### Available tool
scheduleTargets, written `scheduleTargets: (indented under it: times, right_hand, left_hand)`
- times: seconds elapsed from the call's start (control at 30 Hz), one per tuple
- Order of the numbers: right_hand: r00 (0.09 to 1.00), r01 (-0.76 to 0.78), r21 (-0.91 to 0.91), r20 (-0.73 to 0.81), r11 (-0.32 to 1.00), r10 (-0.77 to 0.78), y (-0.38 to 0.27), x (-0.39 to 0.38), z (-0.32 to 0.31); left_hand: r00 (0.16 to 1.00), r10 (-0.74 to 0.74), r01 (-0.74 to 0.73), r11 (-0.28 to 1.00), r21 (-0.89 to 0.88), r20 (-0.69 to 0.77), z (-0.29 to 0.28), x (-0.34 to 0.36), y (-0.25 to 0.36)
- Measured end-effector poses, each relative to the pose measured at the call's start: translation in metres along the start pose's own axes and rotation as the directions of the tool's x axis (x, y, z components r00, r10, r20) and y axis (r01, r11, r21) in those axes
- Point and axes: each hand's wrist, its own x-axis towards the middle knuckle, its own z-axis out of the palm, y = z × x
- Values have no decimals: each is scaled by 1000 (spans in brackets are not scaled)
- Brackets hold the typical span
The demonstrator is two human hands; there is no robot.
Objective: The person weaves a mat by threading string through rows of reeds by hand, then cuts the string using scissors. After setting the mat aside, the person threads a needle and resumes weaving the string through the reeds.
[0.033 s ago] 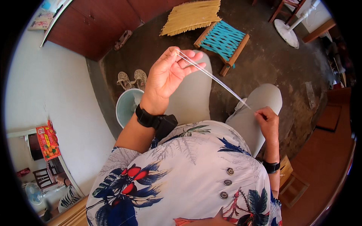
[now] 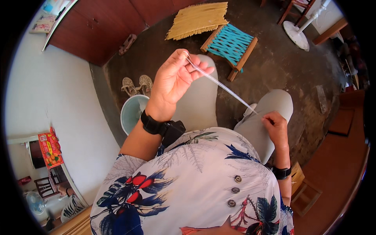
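A long white thread [image 2: 231, 91], doubled into two strands, is stretched slantwise between my hands above my lap. My left hand [image 2: 170, 80] is raised at the upper middle, palm toward me. Its thumb and forefinger pinch the looped end, while the other fingers are loosely spread beside the strands. Lower down at the right, over my thigh, my right hand [image 2: 277, 127] has its fingers closed at the thread's other end. Those fingertips are partly hidden, and the strands narrow to one line near them.
A pale blue bucket [image 2: 126, 113] stands left of my legs, with a pair of shoes [image 2: 129, 87] behind it. Ahead are a low wooden stool with turquoise webbing [image 2: 231, 41] and a straw-coloured mat [image 2: 197, 21]. A white stand base [image 2: 295, 36] is at far right.
The two strands lie closer together near my left hand. Both hands keep almost the same place and the same hold on the thread.
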Motion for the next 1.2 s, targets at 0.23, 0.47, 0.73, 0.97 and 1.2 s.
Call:
scheduleTargets:
  times: [0.23,0.47,0.73,0.97,1.2]
  right_hand:
    - [979,116,53,160,992,-123,-55,44,-9]
    - [950,-41,756,231,653,-208,-114,68,-20]
    - [976,105,764,44,637,-213,-128,67,-6]
    - [996,-13,822,61,569,-66,-117,68,2]
    - [999,-4,853,27,522,-35,-120,68,4]
  left_hand:
    - [983,-170,180,968,175,-72,48,5,-5]
    - [973,-228,227,911,343,-39,76,3,-12]
    - [976,-210,208,829,519,-55,92,2,-20]
    - [984,-178,170,861,479,-29,99,2,-26]
    - [987,-136,157,674,722,-87,97,-1,-28]
